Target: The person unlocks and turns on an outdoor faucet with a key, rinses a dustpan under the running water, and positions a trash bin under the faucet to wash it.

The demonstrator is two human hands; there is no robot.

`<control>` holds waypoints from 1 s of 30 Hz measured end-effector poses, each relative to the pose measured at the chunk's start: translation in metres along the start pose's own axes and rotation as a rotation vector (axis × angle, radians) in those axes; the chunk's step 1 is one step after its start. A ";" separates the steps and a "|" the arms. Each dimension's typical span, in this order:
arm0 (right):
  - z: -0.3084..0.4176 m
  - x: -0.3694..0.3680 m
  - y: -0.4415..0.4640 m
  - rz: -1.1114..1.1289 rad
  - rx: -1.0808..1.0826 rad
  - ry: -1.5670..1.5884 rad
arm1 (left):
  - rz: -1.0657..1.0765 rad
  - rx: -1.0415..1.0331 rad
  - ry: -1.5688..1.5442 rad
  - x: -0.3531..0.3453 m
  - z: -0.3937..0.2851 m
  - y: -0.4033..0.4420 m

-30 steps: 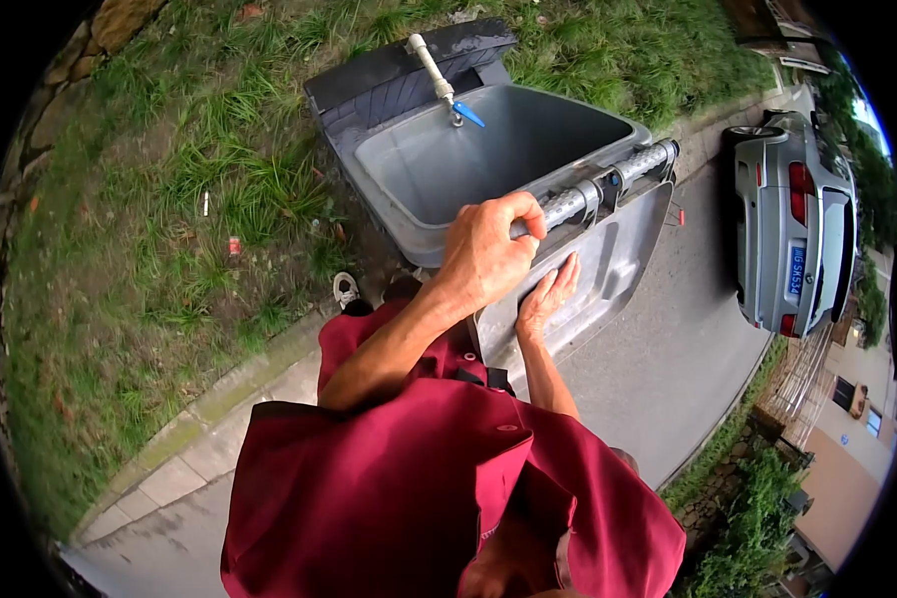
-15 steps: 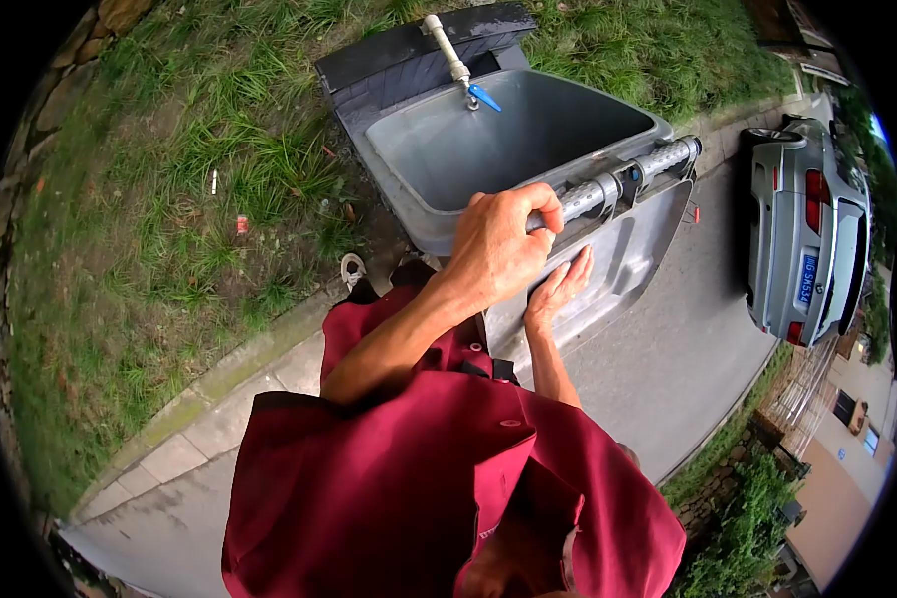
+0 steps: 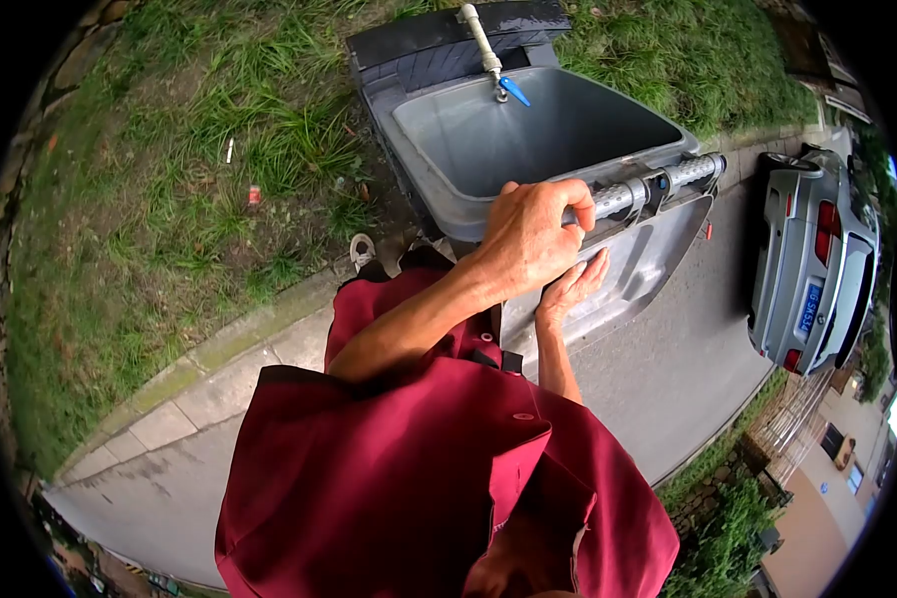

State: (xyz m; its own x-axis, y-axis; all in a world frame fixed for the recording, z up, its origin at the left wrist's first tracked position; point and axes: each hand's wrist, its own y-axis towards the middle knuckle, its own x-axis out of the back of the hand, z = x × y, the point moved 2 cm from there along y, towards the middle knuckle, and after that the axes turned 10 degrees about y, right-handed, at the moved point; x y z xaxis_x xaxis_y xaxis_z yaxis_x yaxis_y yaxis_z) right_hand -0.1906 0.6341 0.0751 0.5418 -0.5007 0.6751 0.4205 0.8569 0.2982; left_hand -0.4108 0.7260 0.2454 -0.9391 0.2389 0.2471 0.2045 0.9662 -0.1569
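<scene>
A grey wheeled-bin-like container stands open in front of me, its inside showing bare walls. My left hand is closed around the near end of its textured handle bar. Below the bar hangs the grey lid, folded back over the outside of the bin. My right hand rests on this lid near the bar, fingers stretched out and close together. A pale pipe tap with a blue lever reaches over the bin's far rim.
Grass spreads to the left and behind the bin, bounded by a stone kerb. On the right, a silver car is parked on the paved road. My shoe shows beside the bin.
The whole view has shifted slightly, so the bin and both hands appear a little further right. My left hand keeps its grip on the bar, and my right hand stays on the lid.
</scene>
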 end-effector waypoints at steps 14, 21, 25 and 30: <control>0.002 0.002 0.000 0.029 -0.021 -0.025 | -0.017 -0.033 -0.026 -0.004 0.003 0.002; 0.007 0.003 0.003 -0.003 -0.052 -0.010 | -0.006 -0.089 -0.072 -0.009 0.008 0.004; 0.008 0.007 0.002 -0.047 -0.123 -0.015 | 0.081 0.009 -0.187 -0.012 0.011 0.006; 0.009 0.013 0.002 -0.128 -0.091 -0.009 | 0.096 -0.018 -0.250 -0.011 0.006 0.005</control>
State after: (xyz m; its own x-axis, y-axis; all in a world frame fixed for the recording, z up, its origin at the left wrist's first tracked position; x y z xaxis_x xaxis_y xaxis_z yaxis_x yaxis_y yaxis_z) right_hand -0.1890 0.6307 0.0901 0.4729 -0.6036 0.6419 0.5504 0.7713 0.3197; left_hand -0.4012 0.7282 0.2363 -0.9538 0.3001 -0.0119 0.2984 0.9425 -0.1505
